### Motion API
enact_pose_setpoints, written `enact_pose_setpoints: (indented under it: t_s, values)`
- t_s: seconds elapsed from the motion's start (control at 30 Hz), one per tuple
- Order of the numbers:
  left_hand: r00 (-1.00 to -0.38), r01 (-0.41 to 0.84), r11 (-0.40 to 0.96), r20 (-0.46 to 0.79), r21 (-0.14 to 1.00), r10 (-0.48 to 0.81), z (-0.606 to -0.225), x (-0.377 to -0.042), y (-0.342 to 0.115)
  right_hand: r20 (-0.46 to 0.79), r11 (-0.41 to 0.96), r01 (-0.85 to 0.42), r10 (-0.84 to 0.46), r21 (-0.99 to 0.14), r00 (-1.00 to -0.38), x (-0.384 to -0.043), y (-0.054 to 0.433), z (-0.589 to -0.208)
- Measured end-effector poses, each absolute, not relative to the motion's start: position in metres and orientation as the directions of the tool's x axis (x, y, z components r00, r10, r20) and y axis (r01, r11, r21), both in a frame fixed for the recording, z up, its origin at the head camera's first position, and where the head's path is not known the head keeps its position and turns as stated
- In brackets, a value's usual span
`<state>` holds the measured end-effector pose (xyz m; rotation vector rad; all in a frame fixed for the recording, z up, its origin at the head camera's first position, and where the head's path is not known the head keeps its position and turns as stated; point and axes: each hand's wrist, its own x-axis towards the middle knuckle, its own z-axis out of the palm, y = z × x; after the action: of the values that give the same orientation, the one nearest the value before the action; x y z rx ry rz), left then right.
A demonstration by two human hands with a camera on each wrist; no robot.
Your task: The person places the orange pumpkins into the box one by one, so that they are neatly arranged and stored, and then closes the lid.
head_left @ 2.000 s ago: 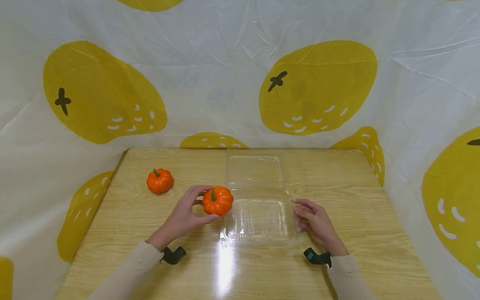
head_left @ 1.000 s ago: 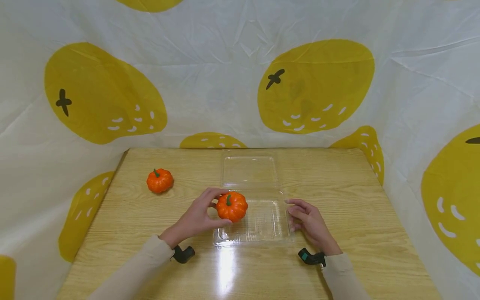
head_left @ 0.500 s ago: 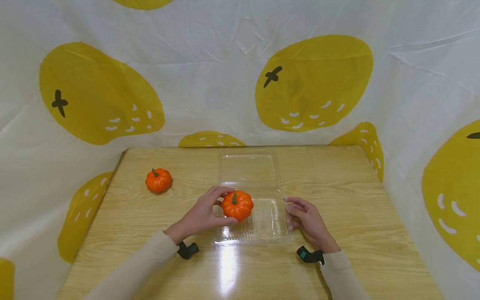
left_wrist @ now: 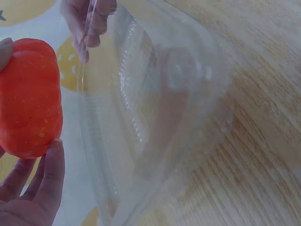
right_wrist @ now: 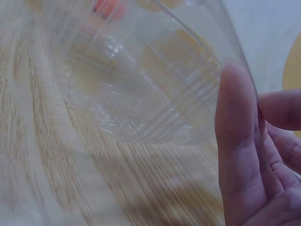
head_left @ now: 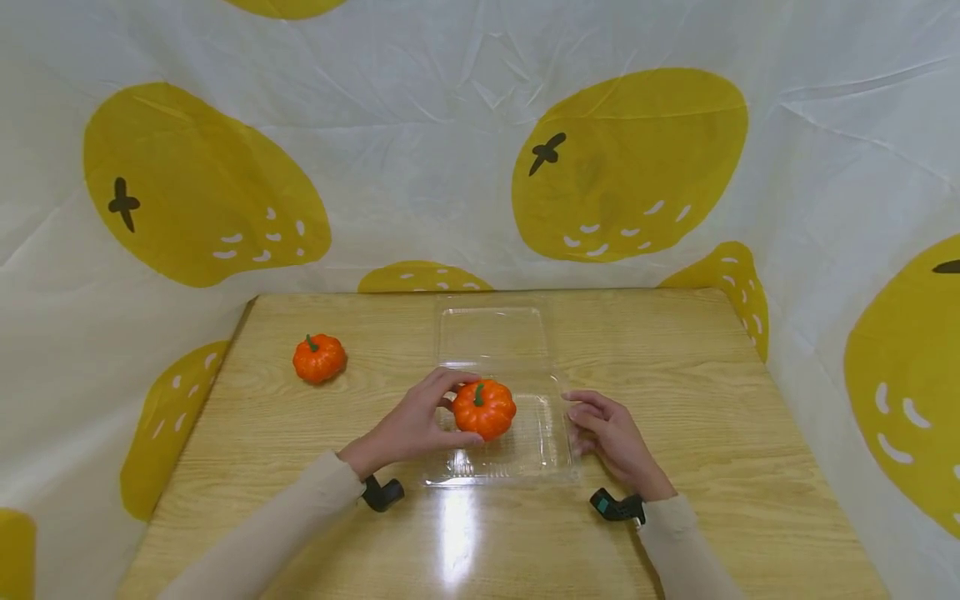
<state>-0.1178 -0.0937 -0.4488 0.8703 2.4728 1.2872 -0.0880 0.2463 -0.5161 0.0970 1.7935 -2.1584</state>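
Note:
My left hand [head_left: 408, 421] grips a small orange toy pumpkin [head_left: 484, 410] with a green stem, thumb on its near side and fingers on its far side. The pumpkin is over the base of a clear plastic clamshell container [head_left: 536, 454], whose lid lies folded back behind. In the left wrist view the pumpkin's underside [left_wrist: 30, 99] shows beside the container's rim [left_wrist: 87, 127], apart from it. My right hand [head_left: 615, 437] pinches the container's right rim between thumb and fingers, as the right wrist view shows; the hand [right_wrist: 254, 165] is at the edge of the clear wall [right_wrist: 155, 103].
A second orange pumpkin [head_left: 319, 359] sits at the back left of the wooden table [head_left: 697, 375]. Behind the table hangs a white cloth [head_left: 435, 167] with large yellow fruit prints.
My left hand has carried the pumpkin to the right, from the container's left edge to over its base. The container and my right hand have shifted slightly left. The second pumpkin stays put.

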Motion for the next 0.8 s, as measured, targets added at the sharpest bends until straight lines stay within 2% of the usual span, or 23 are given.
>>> enact_pose_setpoints:
  t_s: [0.37,0.8]
  values:
    - [-0.763,0.45,0.431,0.087,0.782,0.64,-0.447,-0.12,-0.084,-0.254,-0.156,0.288,-0.209,-0.945,-0.944,-0.088,0.244,-0.516]
    - [-0.762,0.426,0.468,0.029,0.775,0.646,-0.453,-0.121,-0.076,-0.247,-0.173,0.285,-0.212,-0.943,-0.946,-0.086,0.239,-0.516]
